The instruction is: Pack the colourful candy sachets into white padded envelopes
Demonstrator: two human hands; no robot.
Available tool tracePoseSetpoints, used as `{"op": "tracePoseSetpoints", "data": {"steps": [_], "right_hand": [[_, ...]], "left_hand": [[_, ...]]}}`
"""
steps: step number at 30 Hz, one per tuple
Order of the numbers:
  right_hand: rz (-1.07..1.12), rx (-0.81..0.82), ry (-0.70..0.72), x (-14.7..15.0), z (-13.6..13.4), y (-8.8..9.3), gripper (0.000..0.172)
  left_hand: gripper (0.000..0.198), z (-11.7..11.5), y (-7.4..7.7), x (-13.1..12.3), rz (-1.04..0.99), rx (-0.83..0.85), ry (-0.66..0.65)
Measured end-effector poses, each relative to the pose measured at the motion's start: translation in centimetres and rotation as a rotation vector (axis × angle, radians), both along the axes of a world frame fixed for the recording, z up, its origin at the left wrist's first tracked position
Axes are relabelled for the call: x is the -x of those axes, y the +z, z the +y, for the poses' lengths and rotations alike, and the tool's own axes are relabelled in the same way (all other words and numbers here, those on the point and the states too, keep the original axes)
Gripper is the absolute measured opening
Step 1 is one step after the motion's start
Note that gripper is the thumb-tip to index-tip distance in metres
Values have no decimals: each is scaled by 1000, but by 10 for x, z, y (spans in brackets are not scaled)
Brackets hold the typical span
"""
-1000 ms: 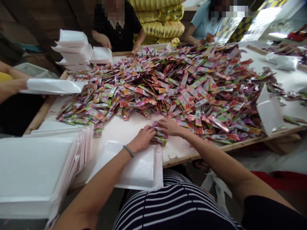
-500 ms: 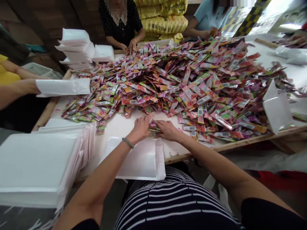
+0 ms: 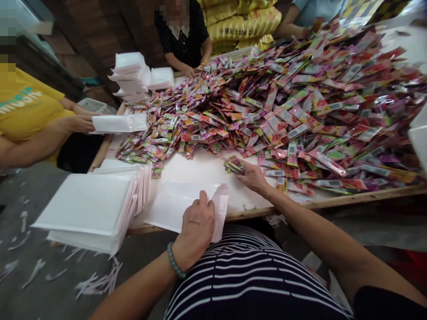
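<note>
My left hand (image 3: 198,220), with a beaded bracelet on its wrist, is closed on the open end of a white padded mailer (image 3: 167,206) lying at the table's front edge. The mailer's mouth, with a pinkish lined flap, faces right and is partly lifted. In my right hand (image 3: 255,178) is a small bundle of candy packets (image 3: 234,165), held just above the white tabletop, to the right of and beyond the mailer. Behind both hands spreads a large heap of similar colourful packets (image 3: 227,106).
On the left stands a stack of white mailers (image 3: 86,202); more piled mailers (image 3: 130,73) are at the back left. A person in yellow (image 3: 36,120) holds a white mailer (image 3: 115,123). Other people work across the table. A wooden rim (image 3: 333,202) edges the table.
My hands have parted. The left has come down and taken hold of the mailer's opening, while the right keeps the packet bundle and sits farther right. The view has swung left.
</note>
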State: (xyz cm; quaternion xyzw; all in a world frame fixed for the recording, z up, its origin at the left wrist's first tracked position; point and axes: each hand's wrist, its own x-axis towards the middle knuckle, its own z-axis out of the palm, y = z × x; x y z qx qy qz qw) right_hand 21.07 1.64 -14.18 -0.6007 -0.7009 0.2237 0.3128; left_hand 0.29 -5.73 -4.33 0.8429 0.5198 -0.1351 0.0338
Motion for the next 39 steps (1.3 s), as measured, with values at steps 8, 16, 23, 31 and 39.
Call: {"op": "tracePoseSetpoints", "data": {"steps": [8, 16, 23, 31, 39], "right_hand": [[-96, -190, 419, 29, -54, 14, 52], [-634, -355, 493, 55, -36, 36, 23], [-735, -133, 507, 74, -4, 68, 16], [-675, -331, 412, 33, 2, 95, 28], [-813, -400, 453, 45, -36, 50, 29]], "left_hand": [[75, 8, -27, 16, -271, -6, 185], [82, 14, -28, -5, -554, 68, 171], [80, 35, -22, -2, -640, 51, 209], [83, 46, -14, 8, -680, -21, 234], [83, 35, -42, 1, -756, 62, 139]]}}
